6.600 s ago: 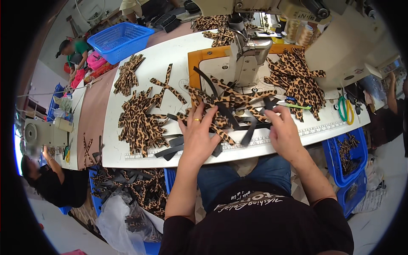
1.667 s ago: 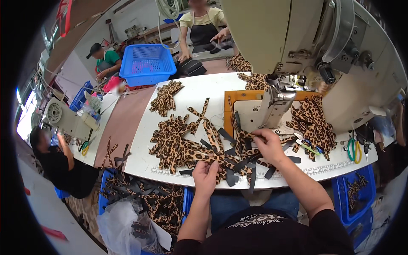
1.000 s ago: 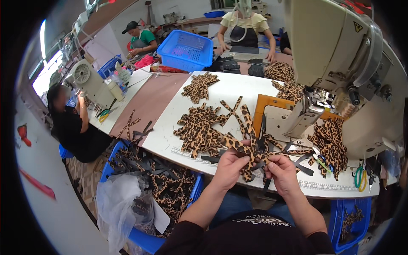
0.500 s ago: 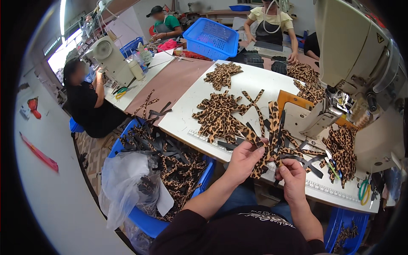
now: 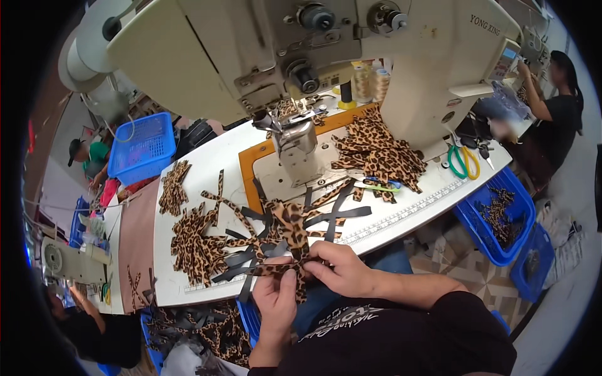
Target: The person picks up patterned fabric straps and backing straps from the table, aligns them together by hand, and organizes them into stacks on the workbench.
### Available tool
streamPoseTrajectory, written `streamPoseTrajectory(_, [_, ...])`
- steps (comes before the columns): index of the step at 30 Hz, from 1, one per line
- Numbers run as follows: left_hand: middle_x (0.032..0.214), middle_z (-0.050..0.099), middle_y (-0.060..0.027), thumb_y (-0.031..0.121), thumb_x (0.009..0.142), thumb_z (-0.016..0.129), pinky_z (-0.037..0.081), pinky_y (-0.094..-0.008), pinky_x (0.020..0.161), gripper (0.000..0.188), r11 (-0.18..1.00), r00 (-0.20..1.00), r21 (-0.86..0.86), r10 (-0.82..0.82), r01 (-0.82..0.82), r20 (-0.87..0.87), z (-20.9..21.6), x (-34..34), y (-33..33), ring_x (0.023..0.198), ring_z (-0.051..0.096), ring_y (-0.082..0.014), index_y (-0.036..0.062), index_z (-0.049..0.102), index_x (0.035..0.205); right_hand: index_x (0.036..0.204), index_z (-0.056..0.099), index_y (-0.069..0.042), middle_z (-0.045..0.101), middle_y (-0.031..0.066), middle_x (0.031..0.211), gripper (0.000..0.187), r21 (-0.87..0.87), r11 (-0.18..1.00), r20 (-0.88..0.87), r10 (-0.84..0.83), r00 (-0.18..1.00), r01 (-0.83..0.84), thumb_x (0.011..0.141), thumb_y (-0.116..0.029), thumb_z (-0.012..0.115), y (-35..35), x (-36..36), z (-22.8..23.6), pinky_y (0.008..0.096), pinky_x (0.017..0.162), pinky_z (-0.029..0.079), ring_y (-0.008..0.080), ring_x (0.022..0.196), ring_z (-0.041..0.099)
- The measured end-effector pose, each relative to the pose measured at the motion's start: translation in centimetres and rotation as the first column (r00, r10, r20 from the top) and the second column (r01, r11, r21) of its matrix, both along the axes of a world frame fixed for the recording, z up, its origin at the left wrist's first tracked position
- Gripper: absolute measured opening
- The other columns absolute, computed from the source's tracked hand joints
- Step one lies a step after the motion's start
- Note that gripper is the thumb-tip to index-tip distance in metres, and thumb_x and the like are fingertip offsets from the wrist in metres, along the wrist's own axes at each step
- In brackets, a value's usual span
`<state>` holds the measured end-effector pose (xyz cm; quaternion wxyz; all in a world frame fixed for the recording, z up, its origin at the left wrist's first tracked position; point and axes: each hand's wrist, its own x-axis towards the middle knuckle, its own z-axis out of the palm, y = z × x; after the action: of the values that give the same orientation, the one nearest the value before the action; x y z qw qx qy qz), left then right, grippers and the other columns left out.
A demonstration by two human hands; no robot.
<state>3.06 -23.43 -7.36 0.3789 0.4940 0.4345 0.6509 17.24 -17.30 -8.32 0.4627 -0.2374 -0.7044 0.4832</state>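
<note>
Both my hands are in front of the table's near edge, pinching a leopard-print fabric strap piece made of crossed strips. My left hand grips a strip that points left, its thumb on top. Close beside it, my right hand pinches the piece near the crossing; some of its fingertips are hidden. Just beyond lie more crossed strips with black undersides. The sewing machine stands past them, its presser area over an orange-brown guide plate.
Leopard strips are piled at left, far left and right. Scissors lie on the right by the ruler tape. Blue bins stand below. A blue basket and several people are farther off.
My view has swung right, bringing the sewing machine to the middle. My hands have drawn closer together on the strap piece, and its strips now spread out crosswise.
</note>
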Motion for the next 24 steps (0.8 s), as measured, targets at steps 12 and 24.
streamPoseTrajectory(12, [0.099,0.059,-0.0123,-0.002,0.084,0.054,0.047,-0.0286,0.079,0.028,0.998,0.958,-0.042,0.033,-0.047,-0.283,-1.3,-1.2,0.6,0.088,0.06,-0.0184,-0.0028,0.05,0.112,0.098,0.058,0.003,0.061,0.0098,0.081,0.02,0.355,0.703,0.497,-0.7,0.512,0.616,0.082,-0.008,0.057,15.1,14.4,3.9,0.0304,0.063,0.046,0.0195,0.068,0.058])
streamPoseTrajectory(24, [0.098,0.056,-0.014,-0.001,0.074,0.062,0.044,-0.0319,0.08,0.024,0.882,0.572,0.212,0.439,-0.421,-0.692,-5.0,-6.1,0.2,0.092,0.054,-0.0259,-0.0015,0.058,0.098,0.095,0.059,0.001,0.057,0.0111,0.079,0.019,0.629,0.705,0.25,-0.584,0.772,0.329,0.076,0.0,0.061,7.5,5.5,0.8,0.0302,0.061,0.045,0.0214,0.068,0.056])
